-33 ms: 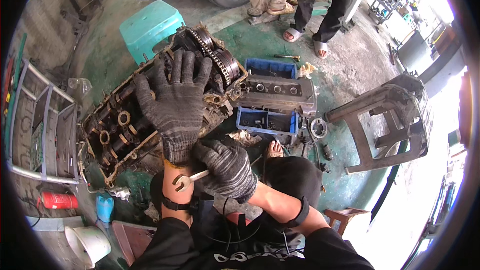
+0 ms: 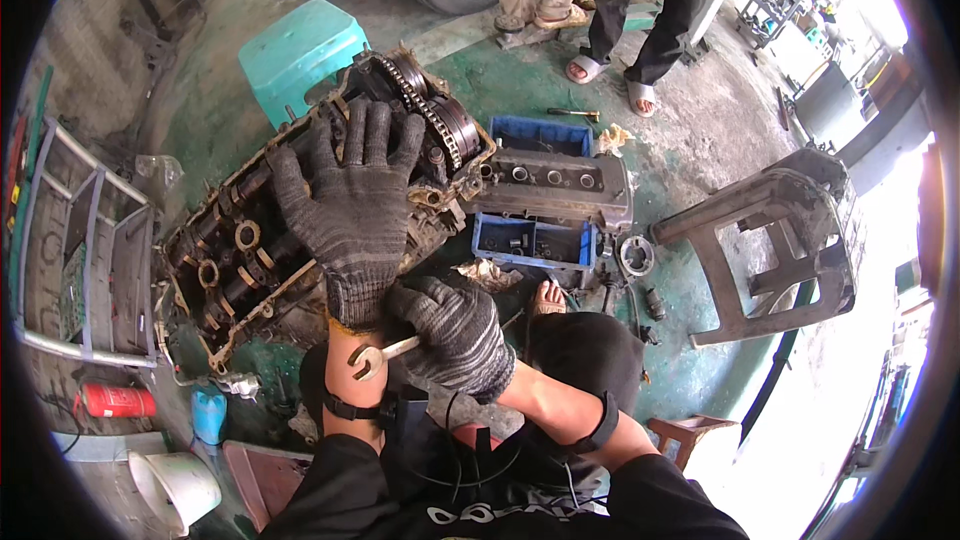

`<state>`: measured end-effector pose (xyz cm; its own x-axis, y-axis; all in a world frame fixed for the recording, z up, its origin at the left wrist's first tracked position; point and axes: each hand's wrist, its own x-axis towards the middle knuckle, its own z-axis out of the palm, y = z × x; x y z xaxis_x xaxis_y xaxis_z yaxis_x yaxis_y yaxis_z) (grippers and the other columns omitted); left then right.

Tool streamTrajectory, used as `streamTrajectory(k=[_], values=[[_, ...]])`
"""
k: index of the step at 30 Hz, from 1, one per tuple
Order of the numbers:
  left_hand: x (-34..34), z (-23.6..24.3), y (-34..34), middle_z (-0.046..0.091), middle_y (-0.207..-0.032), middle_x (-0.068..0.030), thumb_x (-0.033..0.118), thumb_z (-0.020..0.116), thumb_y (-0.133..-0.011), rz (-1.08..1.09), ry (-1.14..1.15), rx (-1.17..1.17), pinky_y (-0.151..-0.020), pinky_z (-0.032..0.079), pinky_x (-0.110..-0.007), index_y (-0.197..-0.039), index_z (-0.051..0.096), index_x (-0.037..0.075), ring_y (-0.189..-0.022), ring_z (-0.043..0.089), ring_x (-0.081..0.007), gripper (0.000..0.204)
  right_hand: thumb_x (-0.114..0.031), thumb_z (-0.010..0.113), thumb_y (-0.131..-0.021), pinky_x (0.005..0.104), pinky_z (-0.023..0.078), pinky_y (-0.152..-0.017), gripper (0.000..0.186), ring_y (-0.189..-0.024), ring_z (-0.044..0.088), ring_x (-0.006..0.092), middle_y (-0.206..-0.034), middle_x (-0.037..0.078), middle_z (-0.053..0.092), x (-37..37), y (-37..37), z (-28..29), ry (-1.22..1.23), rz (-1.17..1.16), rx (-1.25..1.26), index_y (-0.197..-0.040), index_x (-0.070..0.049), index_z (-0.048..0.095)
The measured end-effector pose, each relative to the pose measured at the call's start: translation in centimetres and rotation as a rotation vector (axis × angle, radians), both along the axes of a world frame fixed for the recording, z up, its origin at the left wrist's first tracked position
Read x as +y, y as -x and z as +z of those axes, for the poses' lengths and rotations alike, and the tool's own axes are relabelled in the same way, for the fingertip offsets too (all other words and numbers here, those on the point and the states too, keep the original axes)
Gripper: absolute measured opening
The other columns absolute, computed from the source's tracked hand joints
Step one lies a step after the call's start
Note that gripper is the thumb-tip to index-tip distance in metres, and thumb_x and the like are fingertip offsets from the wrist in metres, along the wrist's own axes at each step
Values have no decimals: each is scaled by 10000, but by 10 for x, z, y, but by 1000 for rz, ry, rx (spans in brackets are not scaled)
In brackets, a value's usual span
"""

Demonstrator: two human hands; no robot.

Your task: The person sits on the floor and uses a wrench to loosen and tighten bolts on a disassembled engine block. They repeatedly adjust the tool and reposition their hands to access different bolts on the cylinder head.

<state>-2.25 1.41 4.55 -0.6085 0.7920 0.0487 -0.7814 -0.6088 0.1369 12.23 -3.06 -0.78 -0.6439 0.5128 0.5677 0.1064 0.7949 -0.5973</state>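
My left hand (image 2: 358, 202), in a grey striped knit glove, rests palm down with fingers spread over an engine cylinder head (image 2: 248, 275). Its fingertips lie near the timing chain (image 2: 425, 105) and the round cam gears (image 2: 455, 130) at the far end. Camshafts and bearing caps show to the left of the hand; what lies beneath the palm is hidden. My right hand (image 2: 455, 335), gloved alike, is closed around an open-end wrench (image 2: 398, 348). The wrench's jaw points left, over my left forearm, and the fist hides the rest of it.
Beyond my right hand lie a valve cover (image 2: 575, 180) and blue parts bins (image 2: 535, 243). A turquoise stool (image 2: 300, 50) stands behind the engine, a dark stool (image 2: 770, 240) lies at right. At left are a ladder (image 2: 90, 348) and fire extinguisher (image 2: 118, 401). Two people stand at the back.
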Motion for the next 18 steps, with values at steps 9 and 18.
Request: streamTrajectory(k=[9, 18], values=[[9, -16, 34, 674, -1209, -155, 228, 673, -930, 18, 37, 615, -998, 523, -387, -1312, 605, 30, -1114, 657, -260, 435, -247, 772, -800, 419, 530, -665, 335, -762, 647, 376, -877, 143, 680, -1, 14, -26, 341, 314, 167, -1073, -79, 673], [-14, -25, 2, 696, -929, 21, 124, 696, -917, 276, 499, 1380, -665, 509, -255, -1105, 726, 27, -721, 586, -96, 214, -321, 511, -1031, 324, 515, -651, 312, -760, 644, 171, -921, 68, 673, 89, -35, -14, 520, -419, 602, -1092, -36, 624]])
